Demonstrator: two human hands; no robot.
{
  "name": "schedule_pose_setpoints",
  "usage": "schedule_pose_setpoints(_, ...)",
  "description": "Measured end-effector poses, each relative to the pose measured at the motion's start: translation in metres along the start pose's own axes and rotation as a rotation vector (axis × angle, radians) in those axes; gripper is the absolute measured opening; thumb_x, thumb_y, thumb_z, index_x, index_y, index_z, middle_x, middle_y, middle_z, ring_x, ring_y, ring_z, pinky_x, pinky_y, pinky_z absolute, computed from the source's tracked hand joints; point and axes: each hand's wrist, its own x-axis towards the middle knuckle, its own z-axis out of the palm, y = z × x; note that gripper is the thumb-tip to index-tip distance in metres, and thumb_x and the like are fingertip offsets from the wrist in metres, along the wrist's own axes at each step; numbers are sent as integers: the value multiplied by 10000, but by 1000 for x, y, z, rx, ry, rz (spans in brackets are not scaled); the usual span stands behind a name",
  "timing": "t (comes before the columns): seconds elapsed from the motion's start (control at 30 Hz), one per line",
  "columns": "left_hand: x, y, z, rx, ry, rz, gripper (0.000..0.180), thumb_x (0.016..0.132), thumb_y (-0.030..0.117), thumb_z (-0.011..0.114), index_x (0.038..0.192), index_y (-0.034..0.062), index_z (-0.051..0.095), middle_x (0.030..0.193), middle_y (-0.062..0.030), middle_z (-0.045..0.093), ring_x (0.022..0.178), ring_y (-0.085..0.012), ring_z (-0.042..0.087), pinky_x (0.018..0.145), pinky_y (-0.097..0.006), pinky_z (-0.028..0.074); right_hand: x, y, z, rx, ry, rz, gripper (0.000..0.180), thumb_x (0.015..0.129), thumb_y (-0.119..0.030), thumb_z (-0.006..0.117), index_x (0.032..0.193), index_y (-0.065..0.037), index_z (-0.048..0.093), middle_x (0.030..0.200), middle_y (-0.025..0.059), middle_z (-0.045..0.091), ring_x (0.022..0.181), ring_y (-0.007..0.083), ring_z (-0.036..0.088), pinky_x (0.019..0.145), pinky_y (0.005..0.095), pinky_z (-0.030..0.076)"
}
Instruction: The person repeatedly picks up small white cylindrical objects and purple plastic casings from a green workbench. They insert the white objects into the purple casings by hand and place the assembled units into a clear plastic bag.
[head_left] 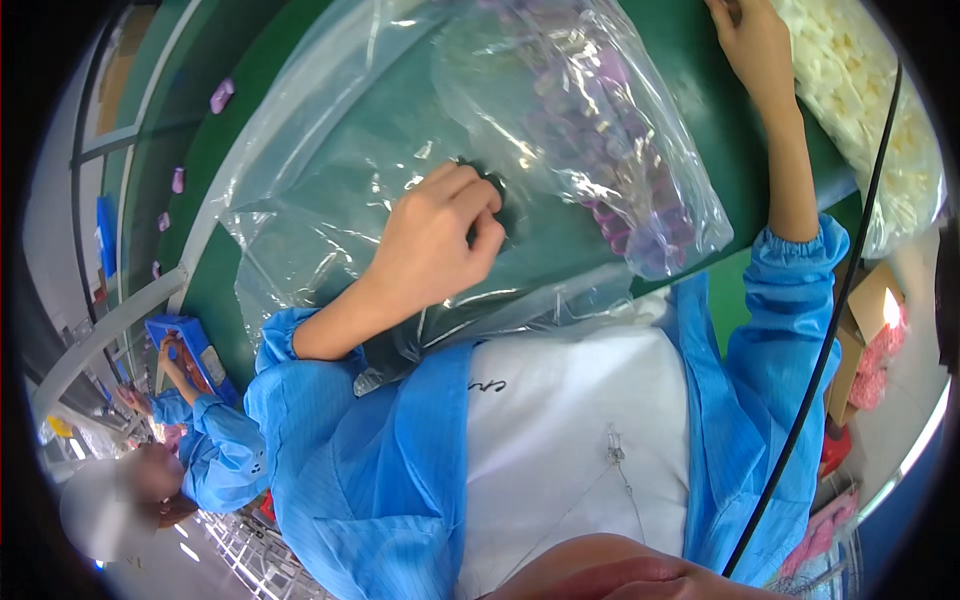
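Note:
My left hand (440, 232) rests on a large clear plastic bag (330, 215) spread over the green work surface (690, 95). Its fingers are curled in; a dark patch shows beside the fingertips, and what they hold, if anything, is hidden. Inside the plastic, to the right of this hand, lie many small purple pieces (612, 150), some of them ring-like. My right hand (758, 50) is at the far right, its bent fingers partly cut off by the upper edge. Nearest to it is a clear bag of cream-coloured pieces (850, 90).
Along the far left lie several small pink-purple pieces (222, 96) near a pale rail (110, 325). A co-worker in a blue sleeve (225, 450) handles something by a blue bin (200, 350). A black cable (820, 370) crosses on the right, before a cardboard box (850, 345).

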Motion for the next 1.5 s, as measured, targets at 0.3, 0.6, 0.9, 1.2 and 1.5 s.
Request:
schedule_pose_setpoints(0.3, 4, 37, 56, -187, 288, 7, 460, 746, 125, 886, 1135, 18, 666, 1012, -96, 638, 740, -175, 615, 634, -280, 522, -60, -109, -97, 719, 130, 155, 123, 883, -22, 712, 994, 19, 678, 950, 150, 697, 769, 243, 663, 695, 322, 533)
schedule_pose_setpoints(0.6, 18, 19, 64, -244, 411, 115, 338, 780, 26, 835, 1102, 60, 740, 1031, -70, 650, 662, -121, 597, 539, -244, 500, -111, -177, -105, 958, -330, -136, 264, 764, 48, 774, 1013, 39, 684, 985, 159, 666, 793, 304, 611, 677, 371, 503)
schedule_pose_setpoints(0.9, -6, 9, 48, -188, 383, 175, 313, 709, 18, 820, 1003, 23, 715, 976, -88, 645, 745, -218, 649, 614, -311, 527, -108, -172, -89, 675, -163, -264, 345, 650, 27, 749, 983, 73, 673, 977, 166, 659, 803, 303, 618, 686, 360, 543)
schedule_pose_setpoints(1.2, -11, -5, 45, -289, 306, 258, 304, 683, 20, 801, 979, -4, 737, 953, -108, 733, 892, -282, 687, 794, -360, 558, -96, -177, -77, 632, -282, -453, 365, 603, -3, 730, 947, 105, 670, 973, 183, 672, 797, 283, 633, 638, 337, 564)
schedule_pose_setpoints(1.5, -12, -9, 48, -376, 297, 228, 298, 692, 37, 814, 977, 3, 736, 949, -108, 737, 888, -285, 695, 797, -360, 565, -97, -182, -71, 550, -245, -477, 423, 530, -11, 688, 931, 121, 680, 984, 198, 673, 784, 285, 626, 625, 335, 558)
